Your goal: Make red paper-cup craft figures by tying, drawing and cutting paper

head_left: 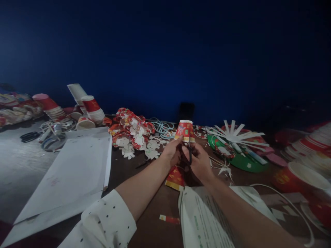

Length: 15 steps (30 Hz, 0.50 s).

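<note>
A red paper cup (184, 128) with gold trim and printed figures is held upside down in front of me. My left hand (172, 151) grips its lower left side, fingers wrapped round it. In my right hand (198, 159) is a pair of scissors (190, 155), the blade pointing up against the cup's front. Whether the blades are apart or together I cannot make out. Beneath my hands lies a red and gold paper piece (175, 178), and a small red scrap (169, 219) rests nearer to me.
Cut cup flowers (133, 132) are heaped left of centre. Stacked cups (93, 109) lean at the back left, beside white sheets (69, 172). On the right are a green disc (249, 163), white paper strips (236, 136) and a large cup (307, 179). A printed bag (201, 220) lies in front.
</note>
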Tool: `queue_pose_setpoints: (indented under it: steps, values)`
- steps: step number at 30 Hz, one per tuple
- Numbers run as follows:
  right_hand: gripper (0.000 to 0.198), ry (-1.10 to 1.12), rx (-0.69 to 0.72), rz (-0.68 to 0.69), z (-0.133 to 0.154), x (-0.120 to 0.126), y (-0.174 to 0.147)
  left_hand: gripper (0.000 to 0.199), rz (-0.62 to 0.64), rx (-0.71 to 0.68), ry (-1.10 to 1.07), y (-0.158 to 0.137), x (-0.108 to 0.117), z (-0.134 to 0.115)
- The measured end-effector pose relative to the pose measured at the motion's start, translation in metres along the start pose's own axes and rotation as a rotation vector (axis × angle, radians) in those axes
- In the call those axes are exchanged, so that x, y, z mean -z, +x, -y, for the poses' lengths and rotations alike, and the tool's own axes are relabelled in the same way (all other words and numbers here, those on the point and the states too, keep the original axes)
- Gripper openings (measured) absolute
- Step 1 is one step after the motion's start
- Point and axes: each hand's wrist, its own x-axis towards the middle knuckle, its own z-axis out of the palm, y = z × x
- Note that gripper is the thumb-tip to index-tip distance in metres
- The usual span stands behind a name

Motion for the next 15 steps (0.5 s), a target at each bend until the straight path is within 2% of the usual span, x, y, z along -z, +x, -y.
queue_pose_setpoints:
  steps: [4, 9, 15]
  values:
    - [0.034, -0.026, 0.027, 0.005, 0.005, 0.0, -0.001, 0.024, -0.017, -0.001, -0.016, -0.004, -0.005, -0.001]
    - [0.039, -0.061, -0.016, -0.03, 0.012, -0.001, -0.001, 0.026, -0.032, 0.021, -0.001, -0.008, -0.008, -0.001]
    - [0.039, 0.192, -0.16, -0.038, 0.013, -0.002, 0.004, 0.035, 0.039, -0.01, 0.102, -0.002, -0.001, 0.006]
